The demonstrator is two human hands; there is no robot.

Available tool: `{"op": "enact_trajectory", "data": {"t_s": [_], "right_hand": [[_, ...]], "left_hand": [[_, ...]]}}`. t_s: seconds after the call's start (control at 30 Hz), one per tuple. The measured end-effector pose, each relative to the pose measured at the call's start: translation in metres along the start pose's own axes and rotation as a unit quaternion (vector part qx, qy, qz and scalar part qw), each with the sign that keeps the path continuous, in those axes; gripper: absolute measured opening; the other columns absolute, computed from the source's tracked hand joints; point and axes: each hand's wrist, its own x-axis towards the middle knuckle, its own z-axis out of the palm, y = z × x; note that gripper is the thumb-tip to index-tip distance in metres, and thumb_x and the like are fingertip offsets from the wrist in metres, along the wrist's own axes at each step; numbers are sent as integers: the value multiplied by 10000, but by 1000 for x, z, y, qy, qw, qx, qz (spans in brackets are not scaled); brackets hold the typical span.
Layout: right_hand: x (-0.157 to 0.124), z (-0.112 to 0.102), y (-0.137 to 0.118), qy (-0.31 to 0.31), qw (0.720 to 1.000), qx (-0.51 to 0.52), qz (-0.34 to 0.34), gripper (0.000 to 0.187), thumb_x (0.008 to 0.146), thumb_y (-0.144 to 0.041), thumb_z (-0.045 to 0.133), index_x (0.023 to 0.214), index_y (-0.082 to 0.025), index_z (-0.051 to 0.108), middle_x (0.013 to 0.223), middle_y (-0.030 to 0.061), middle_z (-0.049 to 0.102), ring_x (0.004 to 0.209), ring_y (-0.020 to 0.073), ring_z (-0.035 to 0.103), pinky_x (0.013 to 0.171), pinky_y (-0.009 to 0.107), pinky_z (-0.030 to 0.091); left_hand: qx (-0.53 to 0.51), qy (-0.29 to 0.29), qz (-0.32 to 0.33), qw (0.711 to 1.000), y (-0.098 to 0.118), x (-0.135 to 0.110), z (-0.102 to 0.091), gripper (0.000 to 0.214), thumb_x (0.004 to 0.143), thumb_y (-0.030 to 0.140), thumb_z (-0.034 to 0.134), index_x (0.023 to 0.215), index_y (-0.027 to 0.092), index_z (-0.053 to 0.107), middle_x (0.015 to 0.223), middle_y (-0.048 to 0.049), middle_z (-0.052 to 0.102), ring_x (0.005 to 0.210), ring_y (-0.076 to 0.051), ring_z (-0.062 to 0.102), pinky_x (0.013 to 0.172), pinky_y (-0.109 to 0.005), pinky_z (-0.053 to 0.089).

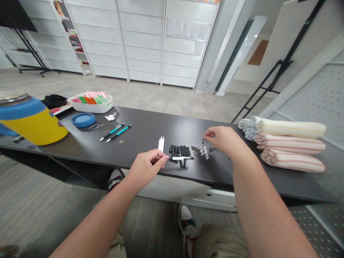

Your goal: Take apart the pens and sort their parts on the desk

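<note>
- The slim white-and-black pen piece is pinched at its near end between thumb and forefinger of the left hand. It is held level just above the front edge of the black table, its far end lying across a row of black barrels.
- The left hand's other fingers are curled in; I cannot tell whether they hold anything more.
- The right hand is just beyond, over a heap of small grey and black parts. Its thumb and forefinger are closed on something tiny at the heap's far edge; what it is cannot be made out.
- A bunch of thin white tubes lies just left of the barrels.
- Further left, well apart from the hands, two teal pens lie side by side and look complete.
- Judging by that, only a small share is finished: two whole pens against about ten loose barrels, the tubes and the heap, with one piece in hand.
- To the right, rolled striped towels are stacked on the table.
- At the far left stand a yellow jug with a blue band, a blue round lid and a white tray of coloured items.
</note>
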Motion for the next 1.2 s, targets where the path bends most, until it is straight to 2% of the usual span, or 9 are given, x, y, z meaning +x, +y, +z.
{"op": "enact_trajectory", "data": {"t_s": [0.17, 0.37, 0.57, 0.83, 1.07, 1.2], "right_hand": [[-8, -1, 3, -46, 998, -38, -14, 147, 895, -316, 700, 936, -263, 830, 907, 19, 808, 818, 202, 712, 706, 292, 454], [-6, 9, -6, -66, 997, -28, -28, 483, 1061, -437, 436, 885, -216, 829, 876, 97, 797, 849, 227, 723, 753, 297, 449], [0, 16, -10, -93, 995, -21, -1, 676, 1096, -496, 288, 816, -204, 829, 799, 126, 771, 809, 252, 722, 783, 318, 461], [3, 20, -10, -92, 996, -12, -3, 697, 1099, -509, 289, 766, -203, 819, 764, 123, 765, 789, 250, 722, 767, 316, 463], [2, 21, -11, -86, 996, -32, -13, 679, 1101, -500, 285, 846, -190, 833, 808, 137, 774, 822, 254, 728, 758, 311, 455], [2, 20, -12, -87, 996, -31, -18, 711, 1105, -505, 256, 809, -194, 823, 795, 138, 770, 789, 253, 722, 747, 319, 452]], "left_hand": [[4, -4, -6, 1000, 1, 1, -1, 241, 990, 397, 626, 880, 217, 742, 726, 26, 751, 674, -140, 675, 635, -228, 451], [1, -2, -2, 1000, 0, 1, 0, 233, 993, 390, 624, 888, 218, 741, 728, 29, 750, 677, -140, 673, 657, -231, 456], [2, -3, -8, 1000, 2, 2, 0, 231, 992, 389, 625, 879, 223, 740, 723, 33, 748, 670, -139, 670, 639, -233, 444], [1, -2, -9, 1000, 2, 2, 0, 234, 989, 395, 626, 874, 227, 742, 725, 29, 753, 673, -146, 678, 638, -240, 451], [5, -3, -10, 1000, 2, 1, 0, 238, 988, 400, 622, 886, 224, 747, 720, 23, 757, 667, -151, 677, 614, -239, 443], [6, -5, -8, 1000, 1, 1, 0, 239, 990, 404, 625, 881, 226, 742, 728, 28, 755, 680, -147, 682, 636, -235, 449]]}}
